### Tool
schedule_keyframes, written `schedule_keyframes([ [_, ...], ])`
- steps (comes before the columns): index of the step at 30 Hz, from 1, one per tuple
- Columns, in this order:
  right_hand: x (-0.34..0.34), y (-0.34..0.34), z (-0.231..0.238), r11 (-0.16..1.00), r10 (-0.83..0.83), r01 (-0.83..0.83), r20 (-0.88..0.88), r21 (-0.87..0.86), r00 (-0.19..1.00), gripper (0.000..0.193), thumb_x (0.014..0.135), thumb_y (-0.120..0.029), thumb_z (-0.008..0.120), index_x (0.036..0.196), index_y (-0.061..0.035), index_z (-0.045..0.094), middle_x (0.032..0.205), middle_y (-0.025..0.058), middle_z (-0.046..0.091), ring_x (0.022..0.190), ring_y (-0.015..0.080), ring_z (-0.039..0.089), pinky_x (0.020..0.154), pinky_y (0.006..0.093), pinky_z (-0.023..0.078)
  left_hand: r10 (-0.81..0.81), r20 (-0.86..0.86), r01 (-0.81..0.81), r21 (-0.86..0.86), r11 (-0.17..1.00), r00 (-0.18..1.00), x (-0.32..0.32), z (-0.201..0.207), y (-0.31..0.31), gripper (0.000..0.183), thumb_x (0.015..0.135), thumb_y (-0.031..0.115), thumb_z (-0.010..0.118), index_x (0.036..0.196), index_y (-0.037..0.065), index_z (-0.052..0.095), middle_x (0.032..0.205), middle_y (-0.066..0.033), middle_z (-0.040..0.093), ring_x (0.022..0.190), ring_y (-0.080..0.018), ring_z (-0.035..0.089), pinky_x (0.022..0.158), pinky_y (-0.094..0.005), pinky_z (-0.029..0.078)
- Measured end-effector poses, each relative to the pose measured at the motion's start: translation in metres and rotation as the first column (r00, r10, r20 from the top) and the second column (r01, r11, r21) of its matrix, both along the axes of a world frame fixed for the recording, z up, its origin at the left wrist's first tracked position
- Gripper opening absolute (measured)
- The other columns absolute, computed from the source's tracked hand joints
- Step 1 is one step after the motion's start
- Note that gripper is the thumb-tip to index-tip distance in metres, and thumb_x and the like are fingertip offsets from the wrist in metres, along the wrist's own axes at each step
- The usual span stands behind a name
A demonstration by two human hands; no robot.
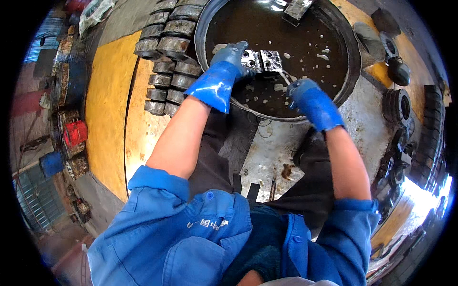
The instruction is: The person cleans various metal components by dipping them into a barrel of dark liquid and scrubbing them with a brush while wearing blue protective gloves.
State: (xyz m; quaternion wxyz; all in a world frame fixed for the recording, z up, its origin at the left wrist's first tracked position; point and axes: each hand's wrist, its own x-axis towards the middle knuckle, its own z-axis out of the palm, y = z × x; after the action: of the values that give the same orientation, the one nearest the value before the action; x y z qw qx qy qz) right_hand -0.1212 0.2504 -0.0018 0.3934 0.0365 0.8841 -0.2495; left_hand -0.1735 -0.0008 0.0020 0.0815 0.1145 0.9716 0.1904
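Observation:
A wide round tub (pixel 354 66) of dark liquid with patches of foam lies in front of me. Over its near half, my left hand (pixel 224 69), in a blue rubber glove, is closed on the left end of a wet metal block (pixel 271 61) with bolt holes and a groove across its middle. My right hand (pixel 305 95), gloved alike, is closed round a thin rod-like tool (pixel 285 76). The tool's far end meets the block's lower right corner; its working tip cannot be made out. Another metal block (pixel 298 10) rests at the tub's far side.
Stacked thick round metal pieces (pixel 174 45) stand left of the tub, beside a yellow board (pixel 109 109). At the right are a metal bucket (pixel 368 44), a ring-shaped flange (pixel 397 106) and a row of dark rings (pixel 429 133). A red object (pixel 75 132) lies far left.

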Motion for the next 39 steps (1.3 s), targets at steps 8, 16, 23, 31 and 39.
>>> schedule_keyframes([
  [8, 0.013, -0.008, 0.079, 0.943, -0.290, 0.297, 0.072, -0.147, 0.954, 0.023, 0.102, -0.023, 0.058, 0.109, -0.0068, 0.073, 0.079, 0.0117, 0.073, 0.063, 0.0173, 0.070, 0.054, 0.0338, 0.055, 0.012, 0.062, -0.011, -0.022, 1.000, 0.998, 0.004, 0.006, -0.005, 0.092, 0.064, 0.029, 0.095, 0.143, 0.009, 0.054, 0.137, -0.0174, 0.062, 0.127, -0.0341, 0.058, 0.111, -0.0405, 0.046],
  [16, 0.013, -0.024, 0.059, 0.957, -0.244, 0.247, 0.034, -0.154, 0.969, 0.028, 0.100, -0.031, 0.060, 0.115, -0.0112, 0.073, 0.081, 0.0100, 0.074, 0.068, 0.0206, 0.069, 0.063, 0.0356, 0.055, 0.044, 0.009, -0.044, 0.010, 0.999, 0.999, 0.004, 0.000, -0.001, 0.091, 0.064, 0.031, 0.094, 0.142, 0.007, 0.055, 0.135, -0.0190, 0.063, 0.126, -0.0355, 0.058, 0.110, -0.0407, 0.046],
  [23, 0.011, -0.039, 0.001, 0.998, -0.042, 0.043, -0.040, 0.039, 0.998, 0.037, 0.100, -0.038, 0.053, 0.121, -0.0135, 0.072, 0.121, 0.0149, 0.071, 0.112, 0.0356, 0.068, 0.098, 0.0464, 0.053, 0.008, -0.021, -0.009, -0.023, 1.000, 1.000, 0.006, 0.002, 0.006, 0.095, 0.064, 0.033, 0.094, 0.146, 0.013, 0.051, 0.141, -0.0174, 0.059, 0.127, -0.0350, 0.058, 0.110, -0.0411, 0.047],
  [31, 0.008, -0.016, 0.029, 0.944, -0.272, 0.279, 0.062, -0.176, 0.960, 0.031, 0.101, -0.034, 0.056, 0.117, -0.0137, 0.073, 0.090, 0.0124, 0.076, 0.080, 0.0266, 0.075, 0.077, 0.0403, 0.059, -0.017, -0.072, 0.021, 0.055, 0.998, 0.997, 0.006, 0.003, 0.004, 0.091, 0.065, 0.025, 0.094, 0.145, 0.009, 0.052, 0.140, -0.0191, 0.059, 0.127, -0.0350, 0.059, 0.109, -0.0399, 0.048],
  [39, 0.005, -0.024, 0.036, 0.955, -0.218, 0.218, 0.024, -0.202, 0.976, 0.025, 0.102, -0.023, 0.056, 0.111, -0.0052, 0.072, 0.083, 0.0111, 0.074, 0.065, 0.0195, 0.071, 0.054, 0.0330, 0.057, 0.071, 0.014, -0.072, 0.069, 0.995, 0.997, 0.002, -0.012, -0.009, 0.092, 0.067, 0.037, 0.092, 0.146, 0.014, 0.051, 0.142, -0.0152, 0.058, 0.131, -0.0364, 0.054, 0.113, -0.0419, 0.043],
])
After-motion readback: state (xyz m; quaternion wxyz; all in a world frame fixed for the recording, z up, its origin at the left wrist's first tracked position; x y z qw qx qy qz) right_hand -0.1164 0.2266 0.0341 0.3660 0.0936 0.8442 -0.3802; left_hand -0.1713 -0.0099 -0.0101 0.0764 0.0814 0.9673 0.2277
